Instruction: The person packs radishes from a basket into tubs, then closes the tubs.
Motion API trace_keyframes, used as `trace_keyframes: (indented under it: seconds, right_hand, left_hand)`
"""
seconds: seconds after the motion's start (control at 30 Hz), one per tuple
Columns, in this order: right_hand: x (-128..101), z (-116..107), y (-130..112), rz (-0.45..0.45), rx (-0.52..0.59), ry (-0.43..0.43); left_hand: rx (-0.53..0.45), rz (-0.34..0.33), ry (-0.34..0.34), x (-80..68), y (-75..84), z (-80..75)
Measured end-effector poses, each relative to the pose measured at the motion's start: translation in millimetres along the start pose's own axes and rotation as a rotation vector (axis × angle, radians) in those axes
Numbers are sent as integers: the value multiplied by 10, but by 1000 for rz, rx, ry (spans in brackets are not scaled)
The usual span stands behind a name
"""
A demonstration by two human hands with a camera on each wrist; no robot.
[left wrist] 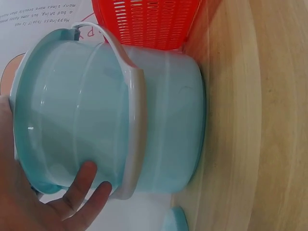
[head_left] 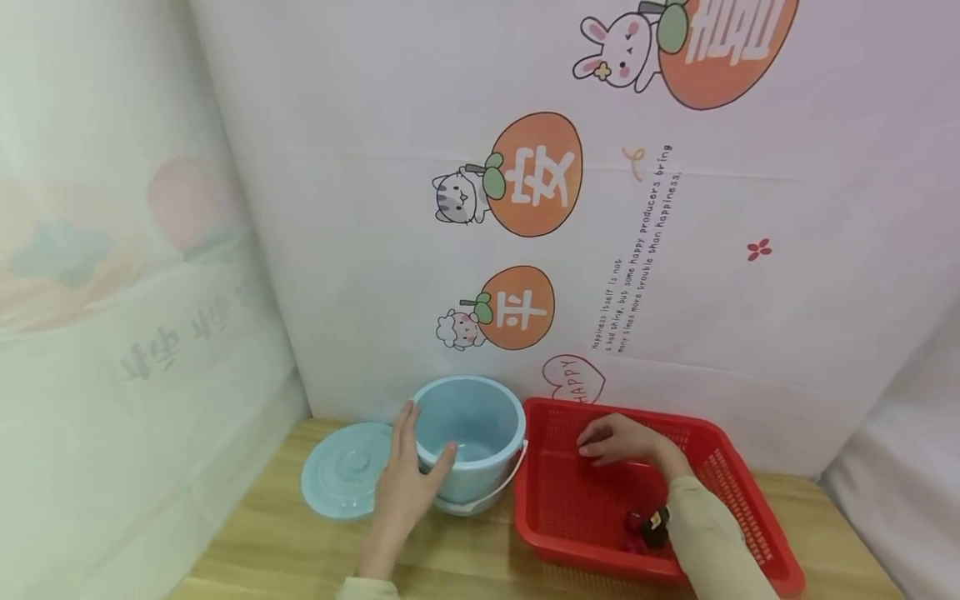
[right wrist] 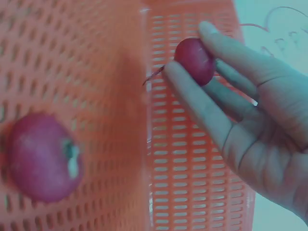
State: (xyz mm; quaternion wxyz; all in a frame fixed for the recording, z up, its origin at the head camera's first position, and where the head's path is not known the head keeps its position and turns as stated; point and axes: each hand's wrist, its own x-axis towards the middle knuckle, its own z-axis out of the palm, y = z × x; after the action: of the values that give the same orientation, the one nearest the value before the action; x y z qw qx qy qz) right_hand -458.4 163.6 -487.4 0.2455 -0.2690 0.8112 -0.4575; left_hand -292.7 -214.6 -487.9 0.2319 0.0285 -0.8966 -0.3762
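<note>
Pale cartoon-printed backdrop (head_left: 525, 208) behind light wooden table (head_left: 285, 550); translucent sheet (head_left: 112, 333) at left.

We saw a pale blue lid (head_left: 345, 472) lying flat on the wooden counter (head_left: 285, 550). Behind it hung a white backdrop (head_left: 750, 317) printed with orange fruits, a cat and a rabbit.

blurred red fruit (right wrist: 42, 157) (near lens), lid (left wrist: 174, 220) cut off

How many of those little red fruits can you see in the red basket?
2: one red fruit pinched in the right hand over the red basket, another lying on its floor. The sleeve may hide more.
</note>
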Motion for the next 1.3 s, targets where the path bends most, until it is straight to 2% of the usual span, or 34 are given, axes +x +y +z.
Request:
trace_keyframes:
  seconds: [0.13, 0.3, 0.53, 0.63, 0.8, 0.97, 1.13, 1.3]
  right_hand:
    - [34, 27, -15, -34, 138, 31]
    - [18, 57, -55, -51, 191, 142]
    - [-3, -36, -187, -133, 478, 254]
    - [11, -43, -272, -161, 532, 285]
    - [84, 39, -411, -192, 537, 307]
    - [125, 175, -515, -190, 534, 306]
    - [218, 320, -655, -233, 558, 254]
    - [362, 437, -862, -231, 544, 209]
  left_hand:
    - [-18, -30, 6, -80, -63, 5]
    - [-32, -38, -6, -130, -124, 10]
    - [-80, -14, -19, -50, -172, 36]
    - [-100, 2, -14, -4, -172, 37]
    - [-113, 10, -15, 35, -136, 44]
    - [-123, -3, -20, 12, -110, 109]
    - [-125, 4, -7, 0, -106, 157]
    - [-140, 16, 1, 40, -76, 95]
